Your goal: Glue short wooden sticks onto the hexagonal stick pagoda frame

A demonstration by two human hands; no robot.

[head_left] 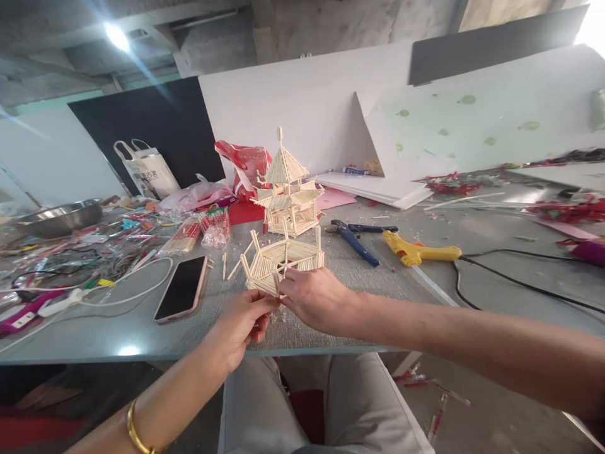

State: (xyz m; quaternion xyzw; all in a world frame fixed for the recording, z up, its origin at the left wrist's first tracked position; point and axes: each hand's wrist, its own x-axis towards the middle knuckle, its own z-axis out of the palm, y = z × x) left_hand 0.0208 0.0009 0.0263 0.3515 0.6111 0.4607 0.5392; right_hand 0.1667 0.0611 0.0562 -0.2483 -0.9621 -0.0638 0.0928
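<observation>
A roof-like frame of thin wooden sticks [269,260], many-sided with short posts standing up at its corners, lies on a grey mat before me. My left hand [243,318] pinches at its near edge, thumb against fingers. From the right, my right hand [316,296] closes on the same near corner, its fingertips touching the left ones. What sits between the fingertips is mostly hidden. Just behind stands a small tiered pagoda [290,195] built from the same sticks, upright with a pointed roof. A few loose sticks [224,266] lie left of the frame.
Right of the pagoda are blue-handled pliers [357,243] and a yellow glue gun [420,250] with a black cord. A phone [183,289] lies to the left, near bagged sticks [184,236]. Farther left are cables, clutter and a metal bowl [61,217].
</observation>
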